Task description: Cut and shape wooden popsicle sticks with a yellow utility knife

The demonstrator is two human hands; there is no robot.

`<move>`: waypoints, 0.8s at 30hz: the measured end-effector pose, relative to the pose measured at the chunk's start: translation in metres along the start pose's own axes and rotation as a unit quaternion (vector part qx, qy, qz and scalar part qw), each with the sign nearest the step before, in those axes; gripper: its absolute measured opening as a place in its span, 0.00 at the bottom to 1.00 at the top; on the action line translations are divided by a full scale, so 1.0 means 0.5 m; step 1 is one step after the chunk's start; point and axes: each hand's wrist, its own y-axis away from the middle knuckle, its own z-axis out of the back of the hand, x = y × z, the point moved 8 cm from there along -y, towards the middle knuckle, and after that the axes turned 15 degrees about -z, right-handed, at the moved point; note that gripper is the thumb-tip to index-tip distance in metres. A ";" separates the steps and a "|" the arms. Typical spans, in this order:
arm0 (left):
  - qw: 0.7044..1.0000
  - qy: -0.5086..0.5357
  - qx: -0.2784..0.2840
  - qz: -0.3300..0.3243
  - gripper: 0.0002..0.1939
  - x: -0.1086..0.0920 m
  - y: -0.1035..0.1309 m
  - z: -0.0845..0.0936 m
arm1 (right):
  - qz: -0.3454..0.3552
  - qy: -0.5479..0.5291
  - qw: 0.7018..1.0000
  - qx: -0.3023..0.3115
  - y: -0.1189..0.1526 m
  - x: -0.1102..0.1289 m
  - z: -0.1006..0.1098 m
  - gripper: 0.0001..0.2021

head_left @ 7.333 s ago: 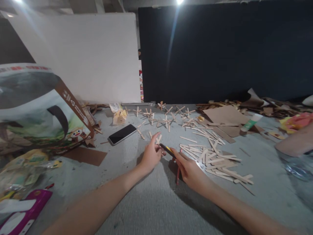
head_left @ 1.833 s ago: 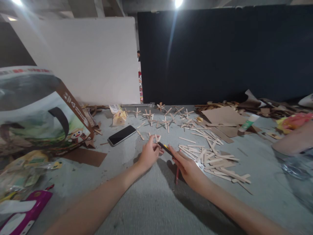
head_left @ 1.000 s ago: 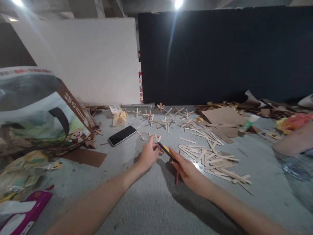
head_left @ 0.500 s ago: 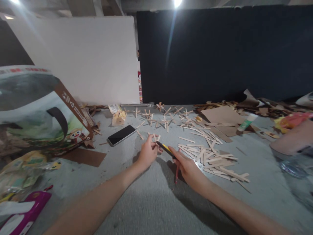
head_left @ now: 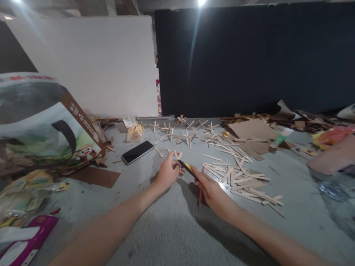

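Observation:
My left hand [head_left: 168, 170] is closed around some crossed popsicle sticks [head_left: 179, 156], whose tips stick up past the fingers. From the right, my right hand [head_left: 210, 188] grips a slim black-and-yellow utility knife [head_left: 188, 169], its front end up against the held sticks. My fingers hide where the two meet. A thin red stick-like thing [head_left: 200, 198] lies partly under my right hand. Just right of that hand spreads a loose pile of popsicle sticks [head_left: 246, 181]. Several sticks joined into star shapes [head_left: 188, 139] stand farther back.
A smartphone [head_left: 138, 152] lies left of my hands. A printed bag [head_left: 74, 129], a brown cardboard piece [head_left: 95, 177] and a purple case [head_left: 33, 236] are at left. Cardboard sheets [head_left: 251, 130] and a glue stick [head_left: 281, 137] lie at back right, near another person's arm [head_left: 331, 157].
Hardly anything differs. Both hands keep their places and grips, and the knife's front end stays at the sticks. The view shifts very slightly.

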 end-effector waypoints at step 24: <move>0.997 -0.036 0.011 -0.063 0.21 -0.018 0.008 0.007 | -0.017 -0.025 0.999 0.025 0.022 -0.014 -0.029 0.35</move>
